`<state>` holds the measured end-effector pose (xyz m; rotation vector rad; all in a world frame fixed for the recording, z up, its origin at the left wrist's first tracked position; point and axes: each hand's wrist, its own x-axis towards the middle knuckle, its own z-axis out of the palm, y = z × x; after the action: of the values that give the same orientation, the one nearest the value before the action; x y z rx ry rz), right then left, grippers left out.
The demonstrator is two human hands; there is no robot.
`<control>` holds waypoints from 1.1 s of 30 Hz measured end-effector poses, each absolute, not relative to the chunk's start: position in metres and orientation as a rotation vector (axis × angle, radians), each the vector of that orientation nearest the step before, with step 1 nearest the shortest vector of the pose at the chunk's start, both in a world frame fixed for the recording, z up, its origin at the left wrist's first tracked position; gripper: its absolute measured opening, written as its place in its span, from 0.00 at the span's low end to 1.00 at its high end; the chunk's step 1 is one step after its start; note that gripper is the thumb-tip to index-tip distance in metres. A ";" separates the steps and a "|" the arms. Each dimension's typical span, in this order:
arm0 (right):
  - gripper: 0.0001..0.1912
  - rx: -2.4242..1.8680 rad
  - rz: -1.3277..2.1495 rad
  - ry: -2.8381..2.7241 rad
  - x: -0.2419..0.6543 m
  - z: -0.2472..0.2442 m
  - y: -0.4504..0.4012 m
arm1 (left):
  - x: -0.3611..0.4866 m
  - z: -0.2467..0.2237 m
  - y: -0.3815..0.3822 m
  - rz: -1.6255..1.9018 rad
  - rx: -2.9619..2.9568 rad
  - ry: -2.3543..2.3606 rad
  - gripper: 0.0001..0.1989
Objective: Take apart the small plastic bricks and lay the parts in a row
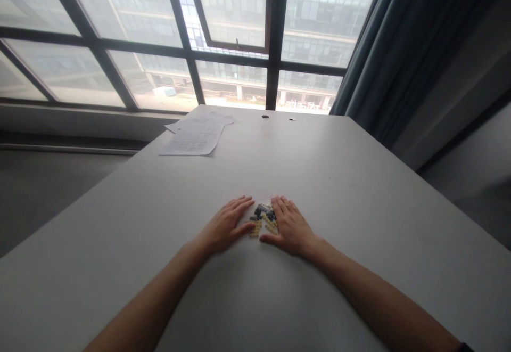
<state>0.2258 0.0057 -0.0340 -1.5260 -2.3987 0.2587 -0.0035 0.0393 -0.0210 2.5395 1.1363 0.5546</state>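
A small heap of toy building bricks [261, 211] lies on the white table [255, 165], between my two hands. Tan studded plates [255, 229] are at its near side, dark grey and black pieces in the middle, and a few whitish ones at the far side. My left hand [229, 223] rests at the left of the heap, fingers stretched out, its thumb touching the tan pieces. On the other side my right hand [289, 225] lies with fingers extended along the heap's right edge, covering part of it. Neither hand grips a piece.
Printed paper sheets [195, 136] overlap at the table's far left. Two small round holes, one a dark cable hole [265, 117], are near the far edge. Beyond stands a large framed window [235, 48], with a dark curtain [383, 48] on the right.
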 end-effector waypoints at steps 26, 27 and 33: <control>0.22 -1.460 0.198 -2.241 0.273 -0.034 0.028 | 0.011 -0.025 0.049 0.743 2.724 1.347 0.15; 0.22 -1.481 0.183 -2.231 0.272 -0.034 0.029 | 0.012 -0.024 0.048 0.761 2.730 1.343 0.14; 0.19 -1.362 0.087 -2.196 0.267 -0.029 0.020 | 0.012 -0.024 0.047 0.814 2.774 1.336 0.12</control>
<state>0.2670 0.0199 -0.0291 -1.3622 -2.1956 0.0871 0.0116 0.0475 -0.0243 2.7735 1.3364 0.8138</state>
